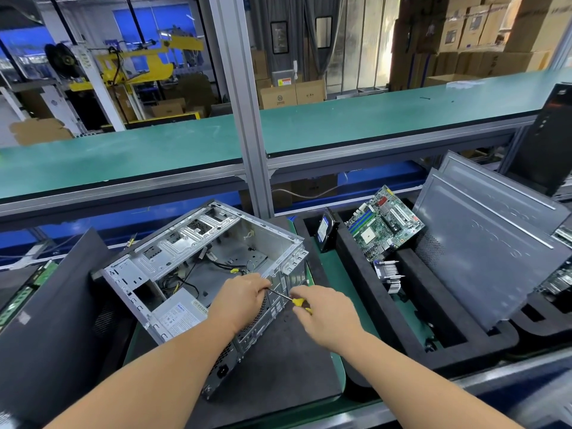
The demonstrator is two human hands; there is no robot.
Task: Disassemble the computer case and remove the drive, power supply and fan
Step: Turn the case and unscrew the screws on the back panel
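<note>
The open silver-grey sheet-metal computer case [198,267] lies on a black foam mat [284,360] on the green-topped table [332,264], slightly left of centre. Its long axis runs from near left to far right, and its open side faces up; the perforated rear panel faces the near right, toward the person. Inside the case, the grey box-shaped power supply with a white label [178,314] sits in the near-left corner, and loose black and yellow cables [198,274] lie across the case floor. The left hand [238,300] rests on the near rim of the case, fingers curled over the edge and around the metal shaft of a yellow-handled screwdriver [291,300]. The right hand [325,314] pinches the yellow handle between its fingers; the shaft points up and to the left, toward the rear panel. To the right, a black foam tray with long slots [411,305] holds parts: a hard drive with a blue-and-white label [325,232] stands on edge in the far-left slot, a green motherboard [383,224] leans in the next slot, and a finned silver heat sink [390,274] lies just nearer. Two grey metal side panels [486,239] lean in the right-hand slot.
</note>
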